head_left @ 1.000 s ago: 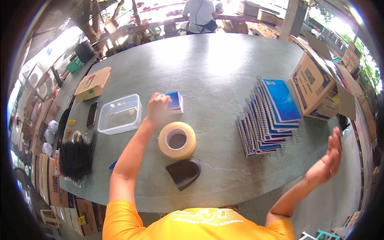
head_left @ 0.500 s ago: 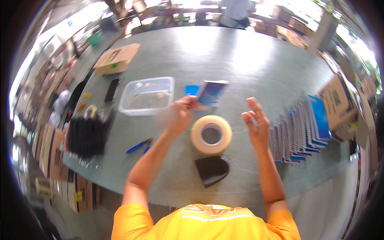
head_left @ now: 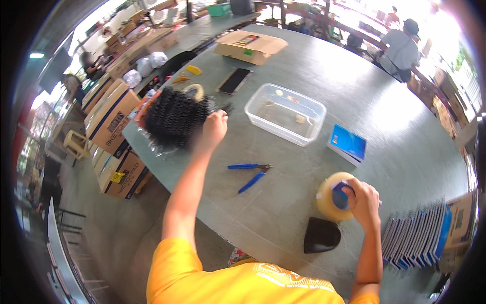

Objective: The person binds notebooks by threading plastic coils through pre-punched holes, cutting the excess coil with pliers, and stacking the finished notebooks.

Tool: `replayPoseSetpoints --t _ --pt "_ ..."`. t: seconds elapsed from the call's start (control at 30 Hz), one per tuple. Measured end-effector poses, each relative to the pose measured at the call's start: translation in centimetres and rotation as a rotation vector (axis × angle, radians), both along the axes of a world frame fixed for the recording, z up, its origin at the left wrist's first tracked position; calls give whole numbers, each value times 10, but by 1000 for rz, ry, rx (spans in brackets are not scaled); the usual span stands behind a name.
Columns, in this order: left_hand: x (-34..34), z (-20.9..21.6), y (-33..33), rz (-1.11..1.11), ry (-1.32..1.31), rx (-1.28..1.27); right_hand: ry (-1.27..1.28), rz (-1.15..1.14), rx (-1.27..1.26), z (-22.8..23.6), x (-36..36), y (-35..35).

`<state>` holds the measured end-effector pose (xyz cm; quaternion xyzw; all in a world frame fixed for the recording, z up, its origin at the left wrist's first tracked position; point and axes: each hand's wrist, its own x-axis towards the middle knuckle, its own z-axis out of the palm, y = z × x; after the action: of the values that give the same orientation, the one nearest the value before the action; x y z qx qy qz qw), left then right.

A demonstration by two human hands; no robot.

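Left arm [head_left: 183, 187] outstretched, fingers [head_left: 217, 116] bunched; right hand [head_left: 363, 200] curled downward.

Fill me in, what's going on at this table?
The person's left hand is at the right edge of a pile of black coils; whether it grips one is unclear. The right hand holds a small blue item, probably a notebook, by the tape roll. Open blue-handled pliers lie between the hands; spiral-bound notebooks are stacked at far right.
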<state>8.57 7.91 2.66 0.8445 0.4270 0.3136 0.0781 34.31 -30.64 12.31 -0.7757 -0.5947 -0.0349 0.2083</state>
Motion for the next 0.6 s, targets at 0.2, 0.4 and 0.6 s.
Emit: replayPoseSetpoints --t 0.2,0.4,0.6 --pt "6 -31 17 156 298 40 189 -93 60 16 -7 13" --pt "-5 6 43 -35 -193 105 100 -20 52 3 -16 20" --pt "9 49 39 -8 -395 -182 173 -13 46 9 -18 20"
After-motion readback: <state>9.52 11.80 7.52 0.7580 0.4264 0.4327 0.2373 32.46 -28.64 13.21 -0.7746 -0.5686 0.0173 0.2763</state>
